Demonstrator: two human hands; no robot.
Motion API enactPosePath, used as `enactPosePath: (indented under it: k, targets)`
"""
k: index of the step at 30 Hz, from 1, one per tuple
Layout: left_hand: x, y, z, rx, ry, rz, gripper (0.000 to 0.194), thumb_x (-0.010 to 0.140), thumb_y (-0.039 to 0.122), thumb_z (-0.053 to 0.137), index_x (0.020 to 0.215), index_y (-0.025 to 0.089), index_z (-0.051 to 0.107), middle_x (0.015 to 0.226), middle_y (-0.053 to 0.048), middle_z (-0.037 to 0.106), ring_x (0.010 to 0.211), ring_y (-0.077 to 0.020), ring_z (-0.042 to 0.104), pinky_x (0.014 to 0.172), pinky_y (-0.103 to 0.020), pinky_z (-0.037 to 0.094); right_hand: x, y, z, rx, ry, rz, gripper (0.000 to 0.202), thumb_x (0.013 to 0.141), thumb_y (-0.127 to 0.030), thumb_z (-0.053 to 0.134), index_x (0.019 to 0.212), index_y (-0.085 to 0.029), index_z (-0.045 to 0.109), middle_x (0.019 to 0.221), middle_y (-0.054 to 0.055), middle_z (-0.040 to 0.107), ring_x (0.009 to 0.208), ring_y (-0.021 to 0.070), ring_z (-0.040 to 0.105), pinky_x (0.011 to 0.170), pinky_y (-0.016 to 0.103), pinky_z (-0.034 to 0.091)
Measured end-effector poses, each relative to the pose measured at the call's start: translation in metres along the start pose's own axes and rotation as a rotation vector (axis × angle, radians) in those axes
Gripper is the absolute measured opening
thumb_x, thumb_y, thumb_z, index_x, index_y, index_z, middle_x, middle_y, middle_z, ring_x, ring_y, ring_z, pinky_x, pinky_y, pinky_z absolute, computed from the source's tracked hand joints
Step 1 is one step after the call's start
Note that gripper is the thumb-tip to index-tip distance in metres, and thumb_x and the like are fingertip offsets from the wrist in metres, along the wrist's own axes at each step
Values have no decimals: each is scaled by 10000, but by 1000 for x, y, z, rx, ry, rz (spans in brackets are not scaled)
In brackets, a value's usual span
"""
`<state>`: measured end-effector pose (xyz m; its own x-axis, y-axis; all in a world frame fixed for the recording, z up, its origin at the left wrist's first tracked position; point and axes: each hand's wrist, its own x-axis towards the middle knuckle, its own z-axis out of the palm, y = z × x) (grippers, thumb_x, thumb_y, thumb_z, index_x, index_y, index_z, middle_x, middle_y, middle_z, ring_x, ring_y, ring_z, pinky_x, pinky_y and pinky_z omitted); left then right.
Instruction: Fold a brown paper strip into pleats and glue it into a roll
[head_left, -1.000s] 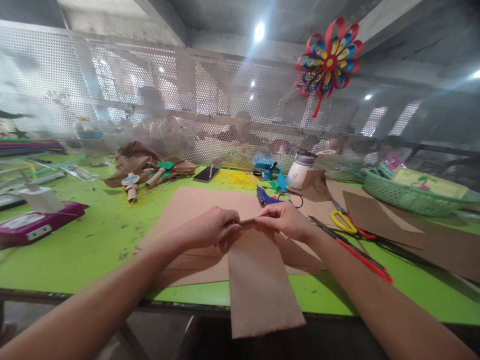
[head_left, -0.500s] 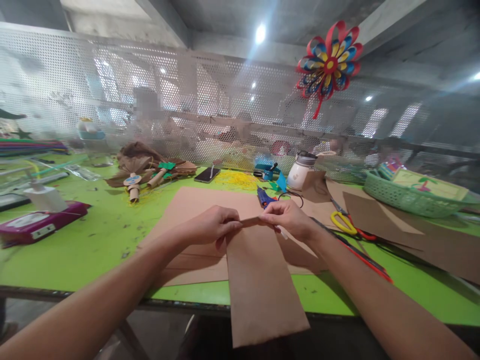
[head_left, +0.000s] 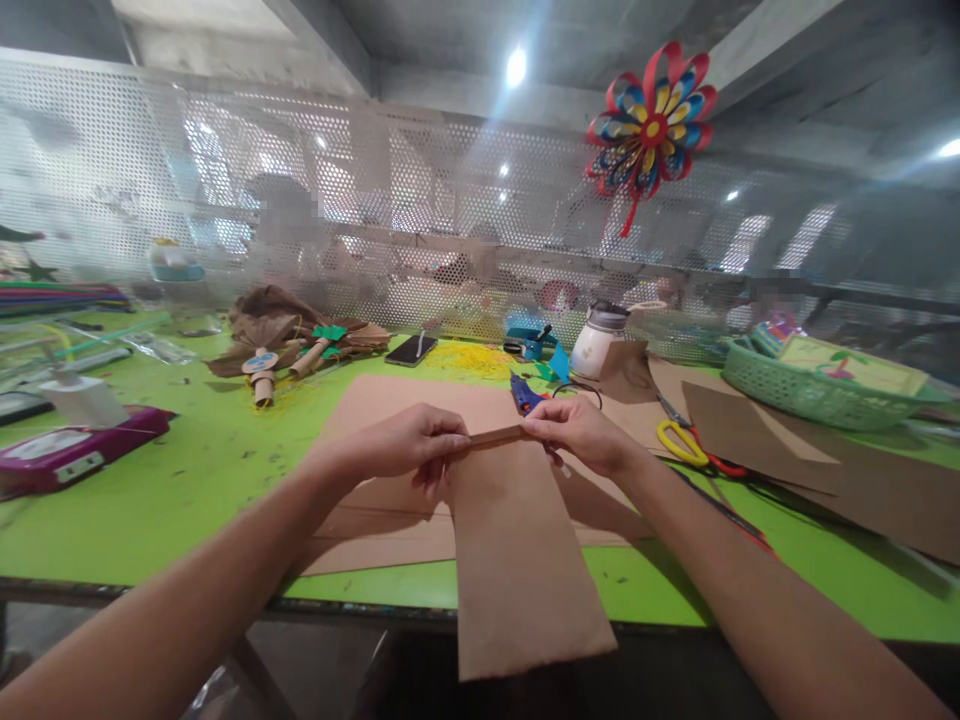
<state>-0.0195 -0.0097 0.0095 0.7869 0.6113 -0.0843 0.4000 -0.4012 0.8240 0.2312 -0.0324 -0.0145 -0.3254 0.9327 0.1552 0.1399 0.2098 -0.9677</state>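
Note:
Between my two hands hangs a strip of brown paper (head_left: 525, 570), its upper edge folded over and its lower end reaching past the table's front edge. My left hand (head_left: 420, 445) pinches the fold at its left end. At the right end, the thumb and fingers of my right hand (head_left: 577, 430) are closed on the same fold. Something small and white shows under the right fingers; I cannot make out what it is. Beneath lies a larger sheet of brown paper (head_left: 375, 410) on the green table (head_left: 202, 500). A blue glue gun (head_left: 525, 393) rests just beyond my right hand.
Yellow-handled scissors (head_left: 682, 440), dark brown paper (head_left: 757, 430) and a green basket (head_left: 810, 395) lie to the right. At the back stand a white jug (head_left: 600, 340), a phone (head_left: 411, 348) and wrapped paper dolls (head_left: 262, 365). A purple power strip (head_left: 82, 450) is on the left.
The folded top edge has turned towards me, so more of the fold shows. Both hands keep their hold, and the view has shifted slightly.

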Motion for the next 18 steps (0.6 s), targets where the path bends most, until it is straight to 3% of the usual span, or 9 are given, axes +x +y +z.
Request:
enactPosePath:
  k: [6,11,14,18]
  targets:
    - [-1,-1,2,-275,-45,64,297,855,420,507,739,147,520,482,22,574,431,-81,534,439,-183,356,0,-3,-2,273,30,-33,298,733,-394,678,889,-140,682,713,20,631,587,101,570,564,234,473]
    - [2,-2,12,-541,-205,77,265,836,405,553,774,148,541,505,15,570,445,-97,553,415,-187,348,-12,-15,16,209,-192,1,537,629,-259,770,1139,-231,606,930,39,674,782,171,627,717,311,508]
    - [4,-3,21,-623,-315,46,282,775,419,635,789,147,562,550,10,594,460,-97,555,431,-191,381,-19,-21,24,172,-309,-58,374,654,-248,755,1011,-175,672,902,59,672,779,174,628,720,307,509]
    - [6,-4,31,-676,-390,19,324,735,427,675,840,128,609,650,-13,634,499,-104,569,503,-229,449,-19,-24,29,169,-360,-181,159,693,-226,731,825,-146,695,777,49,654,745,162,617,690,289,500]
